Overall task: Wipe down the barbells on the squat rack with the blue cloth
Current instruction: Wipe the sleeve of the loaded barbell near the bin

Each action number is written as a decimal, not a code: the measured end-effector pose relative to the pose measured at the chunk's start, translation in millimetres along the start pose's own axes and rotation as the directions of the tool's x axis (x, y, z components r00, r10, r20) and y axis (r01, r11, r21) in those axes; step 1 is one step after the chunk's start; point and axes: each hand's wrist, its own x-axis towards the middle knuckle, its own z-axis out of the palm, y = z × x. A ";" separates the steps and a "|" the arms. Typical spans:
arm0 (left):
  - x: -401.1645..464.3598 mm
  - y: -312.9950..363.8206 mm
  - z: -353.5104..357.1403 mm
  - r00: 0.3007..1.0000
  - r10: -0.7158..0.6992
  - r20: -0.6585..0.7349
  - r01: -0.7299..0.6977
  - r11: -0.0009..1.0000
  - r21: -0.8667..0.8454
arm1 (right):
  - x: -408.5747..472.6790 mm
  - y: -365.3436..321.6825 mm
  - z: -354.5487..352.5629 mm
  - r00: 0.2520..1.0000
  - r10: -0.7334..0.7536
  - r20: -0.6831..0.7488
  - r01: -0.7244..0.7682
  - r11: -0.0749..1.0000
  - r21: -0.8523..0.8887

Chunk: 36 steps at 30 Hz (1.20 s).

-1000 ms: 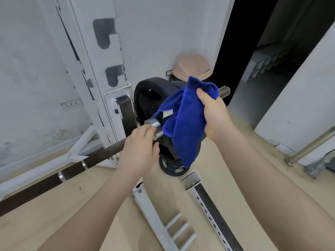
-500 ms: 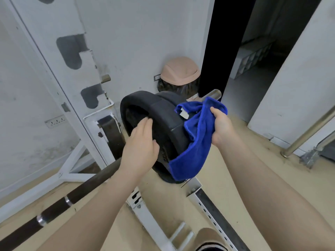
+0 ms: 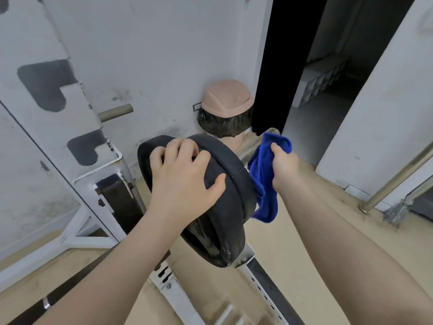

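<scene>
Two bare hands are showing, along with two black rubber weight plates (image 3: 236, 198) and one dark steel barbell (image 3: 70, 287) sitting on the white metal squat rack (image 3: 77, 127). The left hand (image 3: 180, 184) is lying spread over the plates' top rims, fingers splayed, clamping on nothing. The right hand (image 3: 284, 170) is closing its fingers around the single bright blue terry cloth (image 3: 264, 184), bunched and creased, which is hanging just beside the outer plate, against the bar's pale sleeve end. One tan domed-lid bin (image 3: 226, 99) is standing behind, by the wall.
</scene>
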 end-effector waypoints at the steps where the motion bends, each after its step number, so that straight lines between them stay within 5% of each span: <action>1: 2.9 2.9 -1.2 1.000 -0.023 0.017 0.023 0.999 0.033 | 7.0 -2.0 4.7 0.997 -0.072 0.014 0.073 0.997 -0.032; 4: 9.2 13.0 -10.6 0.994 -0.101 0.041 0.095 0.988 0.124 | 33.7 -5.7 20.9 0.900 -0.421 0.112 0.436 0.869 -0.234; 6: 15.0 25.5 -18.2 0.992 -0.117 0.042 0.107 0.976 0.189 | 57.3 -7.1 28.4 0.752 -0.629 0.197 0.642 0.632 -0.434; 8: 24.2 40.6 -18.4 0.992 -0.120 0.047 0.107 0.969 0.224 | 76.9 -4.8 33.7 0.568 -0.701 0.430 0.788 0.315 -0.529; 10: 36.5 54.2 -9.5 0.989 -0.133 0.059 0.116 0.968 0.223 | 83.5 6.8 36.1 0.422 -0.525 0.739 0.887 0.073 -0.455; 11: 42.8 62.5 -3.9 0.983 -0.153 0.101 0.127 0.965 0.230 | 84.6 17.4 35.4 0.376 -0.364 0.852 0.920 0.035 -0.391; 13: 55.8 79.0 7.9 0.950 -0.205 0.235 0.144 0.957 0.253 | 87.7 37.0 30.9 0.262 -0.176 0.949 0.965 0.051 -0.257; 15: 64.2 89.7 25.2 0.920 -0.251 0.300 0.161 0.942 0.293 | 102.1 39.5 28.9 0.193 -0.176 0.965 0.981 0.063 -0.185; 17: 65.3 99.3 40.8 0.902 -0.298 0.313 0.184 0.920 0.346 | 129.8 33.1 26.5 0.164 -0.180 0.970 0.983 -0.058 -0.177; 19: 62.5 105.2 49.8 0.899 -0.333 0.284 0.210 0.898 0.388 | 158.6 23.5 19.7 0.235 -0.240 0.942 0.938 -0.197 -0.284; 21: 60.9 106.6 56.6 0.898 -0.371 0.237 0.245 0.868 0.432 | 168.7 20.3 16.3 0.324 -0.341 0.882 0.884 -0.222 -0.411; 23: 60.8 107.5 60.9 0.890 -0.401 0.216 0.276 0.852 0.444 | 154.5 27.3 22.6 0.325 -0.337 0.884 0.877 -0.243 -0.415; 27: 60.4 111.5 64.4 0.891 -0.416 0.183 0.279 0.818 0.503 | 108.6 63.3 32.5 0.067 -0.246 0.967 0.970 -0.212 -0.121; 31: 64.2 123.4 68.9 0.870 -0.462 0.170 0.311 0.784 0.538 | 139.2 49.9 24.1 -0.071 -0.172 0.983 0.950 -0.312 0.014; 33: 70.5 131.1 76.6 0.873 -0.467 0.141 0.339 0.789 0.513 | 170.9 35.5 11.6 -0.006 -0.236 0.972 0.943 -0.325 -0.073; 36: 85.5 144.2 96.9 0.878 -0.457 0.140 0.352 0.816 0.459 | 214.5 21.0 -9.5 0.208 -0.360 0.910 0.907 -0.277 -0.316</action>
